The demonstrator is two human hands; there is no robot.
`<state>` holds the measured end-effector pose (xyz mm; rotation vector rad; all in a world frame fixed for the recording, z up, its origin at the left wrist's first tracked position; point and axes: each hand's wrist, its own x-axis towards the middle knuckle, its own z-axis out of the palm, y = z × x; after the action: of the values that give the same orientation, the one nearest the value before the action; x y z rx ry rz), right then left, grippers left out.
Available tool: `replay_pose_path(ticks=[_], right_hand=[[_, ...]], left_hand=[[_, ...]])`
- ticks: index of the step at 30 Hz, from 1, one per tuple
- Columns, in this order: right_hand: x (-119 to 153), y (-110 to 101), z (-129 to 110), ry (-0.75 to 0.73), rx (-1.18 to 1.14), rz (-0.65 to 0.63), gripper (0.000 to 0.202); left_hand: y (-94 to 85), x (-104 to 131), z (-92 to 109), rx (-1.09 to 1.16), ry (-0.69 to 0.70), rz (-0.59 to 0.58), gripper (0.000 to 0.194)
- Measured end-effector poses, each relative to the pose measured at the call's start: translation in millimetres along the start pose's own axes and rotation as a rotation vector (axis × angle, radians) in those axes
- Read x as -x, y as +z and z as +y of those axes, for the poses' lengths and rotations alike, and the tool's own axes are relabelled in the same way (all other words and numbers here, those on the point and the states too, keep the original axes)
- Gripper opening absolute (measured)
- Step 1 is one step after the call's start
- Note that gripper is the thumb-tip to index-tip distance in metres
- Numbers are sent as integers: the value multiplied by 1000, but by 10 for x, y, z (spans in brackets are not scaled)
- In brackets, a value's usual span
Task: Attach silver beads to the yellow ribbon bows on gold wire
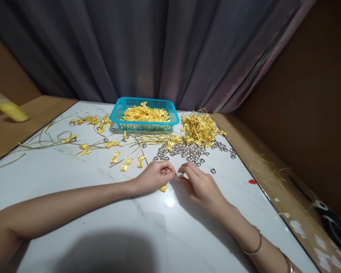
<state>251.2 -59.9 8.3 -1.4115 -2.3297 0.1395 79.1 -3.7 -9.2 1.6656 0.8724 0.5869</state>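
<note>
My left hand (155,176) is closed, its thumb and forefinger pinched together over the middle of the table. My right hand (200,187) meets it there, its fingertips pinched against the left ones. Something tiny sits between the two hands, too small to make out. Part of a yellow ribbon bow (163,187) shows just below my left hand; I cannot tell whether it is held or lies on the table. Just beyond the hands lie many silver ring-like beads (187,150). Several loose yellow bows (127,164) lie to the left.
A blue basket (144,126) full of yellow bows stands at the back. Right of it is a heap of bows with cords (200,129); gold cords (153,139) lie in front. Scissors (329,220) and white scraps (297,227) are at right, a yellow-filled container (10,108) at left.
</note>
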Motion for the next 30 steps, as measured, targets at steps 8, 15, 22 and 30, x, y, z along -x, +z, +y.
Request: replay_pose_path(ticks=[8,15,22,30], right_hand=[[8,20,17,-60,186,-42,25],[8,25,39,-35,195,-96,33],[16,8,62,21,198,-94,25],[10,-33,50,62,176,-137,21]], left_hand=[[4,-6,14,7,-5,0,10],[-9,-16,26,-15,-20,2,16],[-26,-24,25,-45,-48,12,23],[-19,-24,21,23,-31,26,20]])
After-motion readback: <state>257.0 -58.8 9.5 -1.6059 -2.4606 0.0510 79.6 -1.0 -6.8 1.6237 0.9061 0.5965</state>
